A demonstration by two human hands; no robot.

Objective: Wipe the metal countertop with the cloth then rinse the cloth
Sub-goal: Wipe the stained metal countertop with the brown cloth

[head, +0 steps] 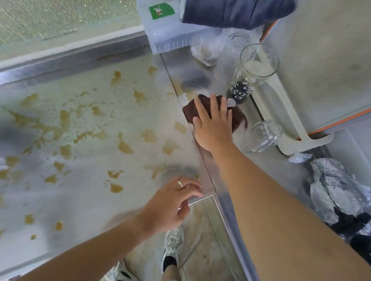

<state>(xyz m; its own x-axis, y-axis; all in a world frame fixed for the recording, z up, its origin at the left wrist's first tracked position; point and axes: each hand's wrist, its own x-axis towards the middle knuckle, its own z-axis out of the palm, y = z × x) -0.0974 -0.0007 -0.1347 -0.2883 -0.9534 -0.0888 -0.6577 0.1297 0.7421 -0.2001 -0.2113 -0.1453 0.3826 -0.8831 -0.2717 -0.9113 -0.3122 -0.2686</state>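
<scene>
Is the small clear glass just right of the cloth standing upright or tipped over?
Tipped over. The small clear glass lies on its side on the metal countertop, beside the brown cloth.

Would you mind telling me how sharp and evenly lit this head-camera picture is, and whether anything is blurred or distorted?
Head view: soft daylight, no hard shadows; the wide angle bends the metal countertop edges; the left hand is slightly motion-blurred, the right hand on the brown cloth sharper; dull glare smears the counter at far left.

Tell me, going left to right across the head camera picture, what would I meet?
Brown spills on the metal countertop → left hand → right hand on the brown cloth → upturned glass → crumpled foil.
</scene>
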